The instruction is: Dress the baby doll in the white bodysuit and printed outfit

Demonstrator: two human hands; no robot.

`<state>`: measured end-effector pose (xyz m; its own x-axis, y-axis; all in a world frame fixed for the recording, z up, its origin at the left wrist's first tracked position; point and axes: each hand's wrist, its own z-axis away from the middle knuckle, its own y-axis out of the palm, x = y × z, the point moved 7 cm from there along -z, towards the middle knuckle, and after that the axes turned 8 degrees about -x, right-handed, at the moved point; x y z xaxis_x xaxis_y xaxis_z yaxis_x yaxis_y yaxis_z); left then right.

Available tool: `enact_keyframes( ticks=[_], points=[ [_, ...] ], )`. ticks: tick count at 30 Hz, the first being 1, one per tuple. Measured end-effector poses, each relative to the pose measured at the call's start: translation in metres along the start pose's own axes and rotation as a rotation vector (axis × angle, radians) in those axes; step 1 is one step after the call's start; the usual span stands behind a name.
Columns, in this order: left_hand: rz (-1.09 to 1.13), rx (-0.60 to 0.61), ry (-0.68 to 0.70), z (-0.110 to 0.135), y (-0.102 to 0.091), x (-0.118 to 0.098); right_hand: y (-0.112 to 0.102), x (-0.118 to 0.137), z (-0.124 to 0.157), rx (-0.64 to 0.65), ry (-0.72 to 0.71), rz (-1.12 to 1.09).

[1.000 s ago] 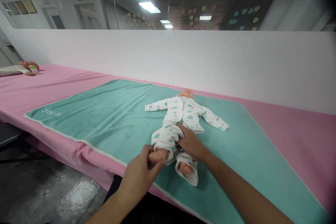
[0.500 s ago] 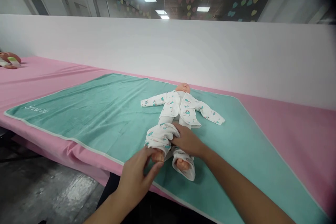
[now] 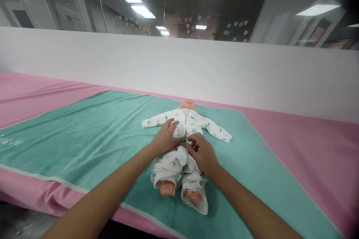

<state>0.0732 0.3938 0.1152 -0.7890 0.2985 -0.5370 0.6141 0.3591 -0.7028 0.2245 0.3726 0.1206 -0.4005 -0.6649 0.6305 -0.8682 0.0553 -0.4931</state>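
Observation:
A baby doll lies on its back in a white printed jacket, its front parted at the middle. White printed trousers cover its legs, and both feet stick out of the cuffs. My left hand rests over the jacket's lower edge at the doll's waist, fingers stretched out and holding nothing I can see. Across from it, my right hand is at the other side of the waist, above the trousers, its fingers curled together. Whatever lies between those fingertips is hidden. The trousers' waistband is partly covered by my hands.
Under the doll is a green blanket with a pale edge, spread on a pink-covered table. A white low wall runs along the back, with glass above it. The table's front edge is close to me.
My left hand has gone from the doll's foot up to its waist. My right hand has left the trouser leg for the waist. The trousers now sit higher on the legs.

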Motion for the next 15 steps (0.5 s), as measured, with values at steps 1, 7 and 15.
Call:
enact_keyframes(
  ticks=[1,7,15],
  points=[
    [-0.021,-0.034,0.01,-0.008,0.005,0.001,-0.003,0.002,0.0,-0.055,-0.076,0.085],
    [0.041,-0.314,-0.268,-0.019,-0.02,0.051,-0.009,-0.024,-0.01,-0.098,0.018,0.239],
    [0.153,-0.673,-0.696,0.001,-0.061,0.148,-0.087,-0.109,-0.004,-0.479,0.484,0.185]
  ],
)
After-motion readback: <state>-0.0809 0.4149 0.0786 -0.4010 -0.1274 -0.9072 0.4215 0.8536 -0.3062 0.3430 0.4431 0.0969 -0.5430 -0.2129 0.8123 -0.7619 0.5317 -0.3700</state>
